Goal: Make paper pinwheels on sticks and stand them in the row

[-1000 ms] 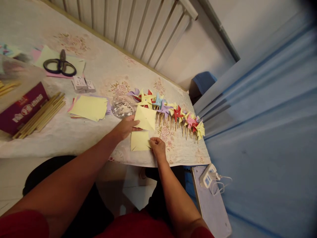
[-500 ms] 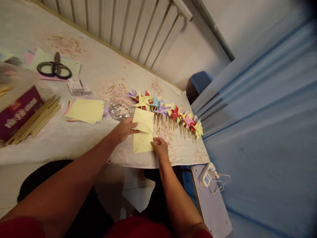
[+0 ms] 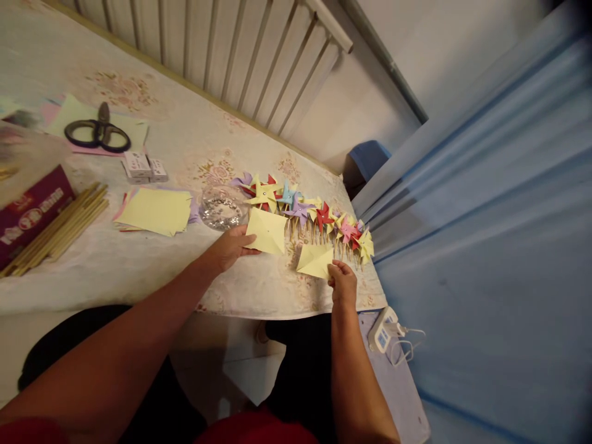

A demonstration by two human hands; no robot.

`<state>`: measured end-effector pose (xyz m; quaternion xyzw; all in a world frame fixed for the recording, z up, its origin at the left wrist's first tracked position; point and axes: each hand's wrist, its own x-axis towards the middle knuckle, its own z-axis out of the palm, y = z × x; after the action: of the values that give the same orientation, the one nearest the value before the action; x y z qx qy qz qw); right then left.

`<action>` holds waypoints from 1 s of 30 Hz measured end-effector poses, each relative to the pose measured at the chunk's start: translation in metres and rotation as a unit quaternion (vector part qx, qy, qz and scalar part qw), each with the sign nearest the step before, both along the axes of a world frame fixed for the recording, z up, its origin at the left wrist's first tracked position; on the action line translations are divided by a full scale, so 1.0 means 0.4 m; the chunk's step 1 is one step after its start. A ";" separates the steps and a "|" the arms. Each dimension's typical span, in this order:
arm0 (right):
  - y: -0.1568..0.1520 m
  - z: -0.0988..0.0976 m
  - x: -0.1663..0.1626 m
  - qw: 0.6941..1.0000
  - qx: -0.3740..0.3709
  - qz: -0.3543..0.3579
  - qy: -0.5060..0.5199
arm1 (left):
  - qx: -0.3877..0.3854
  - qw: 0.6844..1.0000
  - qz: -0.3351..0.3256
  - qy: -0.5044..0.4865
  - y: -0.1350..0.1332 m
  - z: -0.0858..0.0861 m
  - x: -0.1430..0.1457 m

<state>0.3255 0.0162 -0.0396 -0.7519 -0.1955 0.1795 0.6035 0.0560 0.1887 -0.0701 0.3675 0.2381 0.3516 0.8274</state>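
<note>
My left hand (image 3: 229,246) pinches the near edge of a yellow paper square (image 3: 267,230) that lies on the table. My right hand (image 3: 343,282) is closed on the corner of a second yellow paper square (image 3: 315,260), held just in front of the row of finished paper pinwheels (image 3: 305,211). The pinwheels, in yellow, red, blue, purple and pink, lie in a line on wooden sticks near the table's right end.
A clear dish of small bits (image 3: 222,206) sits left of the pinwheels. Further left lie a stack of coloured paper squares (image 3: 155,210), wooden sticks (image 3: 55,228), a maroon box (image 3: 25,213), two small boxes (image 3: 143,166) and scissors (image 3: 97,132). A power strip (image 3: 383,333) rests below the table's corner.
My right hand has carried its yellow square to the right, away from the left hand's square, up to the near side of the pinwheel row. My left hand has stayed put.
</note>
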 end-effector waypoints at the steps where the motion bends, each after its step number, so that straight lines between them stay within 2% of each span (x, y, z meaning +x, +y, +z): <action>1: 0.000 -0.006 0.011 1.000 -0.017 -0.003 -0.007 | -0.001 1.000 -0.001 0.001 -0.002 0.001 0.000; 6: 0.006 -0.066 0.038 0.987 -0.141 0.005 -0.079 | -0.001 1.000 -0.012 -0.001 -0.010 0.001 0.003; 12: 0.006 -0.120 0.025 0.979 -0.179 0.003 -0.098 | -0.019 1.000 -0.008 0.003 -0.011 -0.004 0.007; 17: 0.003 -0.095 0.008 0.975 -0.164 -0.043 -0.144 | -0.024 1.000 -0.010 -0.005 -0.017 0.005 0.003; 20: 0.016 -0.061 -0.042 0.982 -0.108 -0.028 -0.152 | -0.024 0.999 -0.017 -0.015 -0.020 0.006 0.001; 23: 0.046 -0.031 -0.120 0.992 -0.018 0.093 -0.086 | -0.023 0.999 -0.018 -0.016 -0.021 0.007 0.000; 25: 0.072 -0.019 -0.170 0.989 0.037 0.146 0.001 | -0.020 0.999 -0.021 -0.013 -0.022 0.009 0.000; 28: 0.113 -0.014 -0.223 0.969 0.061 0.187 0.151 | -0.007 0.999 -0.034 -0.016 -0.025 0.013 -0.002; 30: 0.137 -0.014 -0.244 0.953 0.075 0.201 0.212 | 0.001 0.999 -0.042 -0.017 -0.026 0.013 -0.002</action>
<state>0.2277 0.0709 -0.0451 -0.5945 -0.2230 0.4373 0.6369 0.0553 0.1782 -0.0647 0.3721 0.2076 0.3235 0.8449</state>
